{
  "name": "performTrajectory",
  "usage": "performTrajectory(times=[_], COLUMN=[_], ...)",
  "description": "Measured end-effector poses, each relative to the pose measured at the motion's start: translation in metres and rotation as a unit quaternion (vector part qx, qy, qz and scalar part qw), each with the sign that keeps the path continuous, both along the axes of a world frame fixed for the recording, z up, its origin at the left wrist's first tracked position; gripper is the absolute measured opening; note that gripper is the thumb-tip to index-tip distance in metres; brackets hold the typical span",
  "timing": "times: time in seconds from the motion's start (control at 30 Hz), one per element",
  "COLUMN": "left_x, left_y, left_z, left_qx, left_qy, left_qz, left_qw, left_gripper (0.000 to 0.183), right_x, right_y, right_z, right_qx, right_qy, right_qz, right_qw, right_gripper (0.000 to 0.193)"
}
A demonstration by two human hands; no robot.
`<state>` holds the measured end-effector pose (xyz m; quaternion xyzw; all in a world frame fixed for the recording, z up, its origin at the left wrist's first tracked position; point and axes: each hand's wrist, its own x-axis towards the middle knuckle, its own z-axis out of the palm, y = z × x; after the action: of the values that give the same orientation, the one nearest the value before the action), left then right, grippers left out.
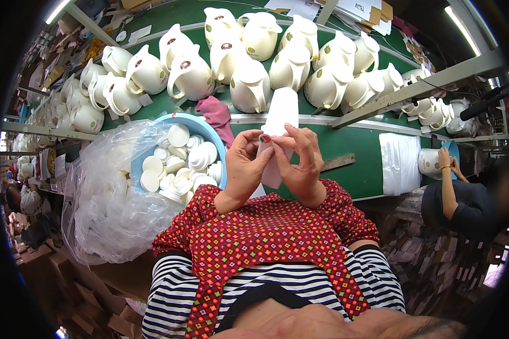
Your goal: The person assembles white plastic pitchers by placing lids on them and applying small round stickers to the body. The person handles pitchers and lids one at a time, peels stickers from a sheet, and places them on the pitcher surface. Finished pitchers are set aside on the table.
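In front of my chest, my left hand [246, 159] has its thumb and fingers closed at a small round red sticker [265, 138]. The sticker lies against a long white paper strip [283, 104], which extends away over the table and hangs down between my hands. My right hand [301, 161] pinches the strip beside the sticker, its thumb close to the sticker's edge. Just past the strip stands a cream plastic pitcher [249, 85], one of several in rows, some bearing round red marks.
A blue basin [223, 148] lined with clear plastic [110, 198] holds several white round lids [178, 135]. A mauve cloth [215, 117], a metal bar [338, 162] and clear bags [400, 164] lie on the green table [359, 183]. A co-worker [464, 200] handles a pitcher at right.
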<state>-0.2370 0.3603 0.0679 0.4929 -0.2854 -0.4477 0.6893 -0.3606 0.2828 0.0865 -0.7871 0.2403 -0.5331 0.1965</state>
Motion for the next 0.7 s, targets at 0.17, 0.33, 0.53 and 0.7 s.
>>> performTrajectory(times=[0.17,0.33,0.53,0.7], left_x=[-0.004,-0.004,0.002,0.014], left_y=[-0.002,-0.007,-0.019,-0.021], left_z=[-0.006,-0.026,-0.054,-0.127], left_qx=[0.003,-0.012,0.026,0.173], left_qy=[-0.087,-0.167,-0.293,-0.364], left_qz=[0.024,0.070,0.046,-0.174], left_qw=[0.996,0.983,0.955,0.898], left_gripper=[0.038,0.037,0.034,0.033], right_x=[0.004,0.008,-0.001,-0.018], right_y=[0.008,0.013,0.015,0.004], right_z=[-0.003,0.002,0.000,-0.004], right_qx=[0.096,0.266,0.337,0.392], right_qy=[-0.020,-0.051,-0.076,-0.090], right_qz=[-0.012,0.017,0.095,0.094], right_qw=[0.995,0.962,0.934,0.911], right_gripper=[0.052,0.051,0.054,0.056])
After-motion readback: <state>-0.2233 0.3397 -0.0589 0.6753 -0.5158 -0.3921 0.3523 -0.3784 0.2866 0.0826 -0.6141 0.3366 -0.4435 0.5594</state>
